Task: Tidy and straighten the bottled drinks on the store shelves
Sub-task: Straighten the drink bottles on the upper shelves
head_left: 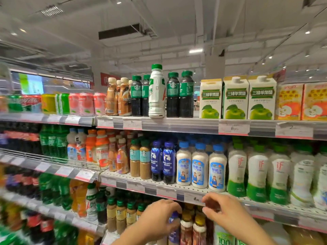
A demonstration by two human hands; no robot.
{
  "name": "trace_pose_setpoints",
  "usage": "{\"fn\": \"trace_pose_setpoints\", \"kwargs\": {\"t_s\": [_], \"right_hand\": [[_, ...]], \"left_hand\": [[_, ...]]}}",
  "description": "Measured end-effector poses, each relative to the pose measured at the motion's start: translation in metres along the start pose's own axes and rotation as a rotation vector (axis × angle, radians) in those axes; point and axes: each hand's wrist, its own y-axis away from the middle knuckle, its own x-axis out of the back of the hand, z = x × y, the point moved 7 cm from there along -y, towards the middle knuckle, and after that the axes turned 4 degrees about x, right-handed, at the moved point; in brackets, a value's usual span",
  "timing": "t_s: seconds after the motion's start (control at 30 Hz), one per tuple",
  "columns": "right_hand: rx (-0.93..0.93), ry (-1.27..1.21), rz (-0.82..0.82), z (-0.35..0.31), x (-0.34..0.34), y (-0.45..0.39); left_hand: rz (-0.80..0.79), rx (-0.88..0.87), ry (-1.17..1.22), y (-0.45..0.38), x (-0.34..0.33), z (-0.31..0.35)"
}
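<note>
Left hand (157,216) has its grip curled round a blue-capped bottle (174,227) on the lower shelf (109,239) — right hand (228,213) hovers beside it, fingers loosely bent, grasping nothing.

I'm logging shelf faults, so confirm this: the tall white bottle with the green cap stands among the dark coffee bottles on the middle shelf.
Wrong shelf. The head view shows the tall white bottle with the green cap standing among the dark coffee bottles on the top shelf, not the middle one.
</note>
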Motion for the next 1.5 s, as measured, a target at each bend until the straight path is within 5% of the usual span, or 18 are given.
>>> {"fn": "trace_pose_setpoints", "kwargs": {"t_s": [0.47,0.83,1.23,1.5], "right_hand": [[0.250,0.101,0.023,-0.112,0.024,-0.071],[0.339,0.238,0.174,-0.201,0.105,-0.144],[0.258,0.465,0.593,-0.276,0.202,-0.206],[0.063,0.598,0.547,-0.297,0.207,-0.259]], "left_hand": [[0.358,0.173,-0.135,0.029,0.182,-0.079],[0.576,0.006,-0.196,-0.009,0.286,-0.092],[0.695,-0.056,-0.115,-0.061,0.282,-0.125],[0.731,-0.095,-0.234,-0.074,0.260,-0.136]]}}
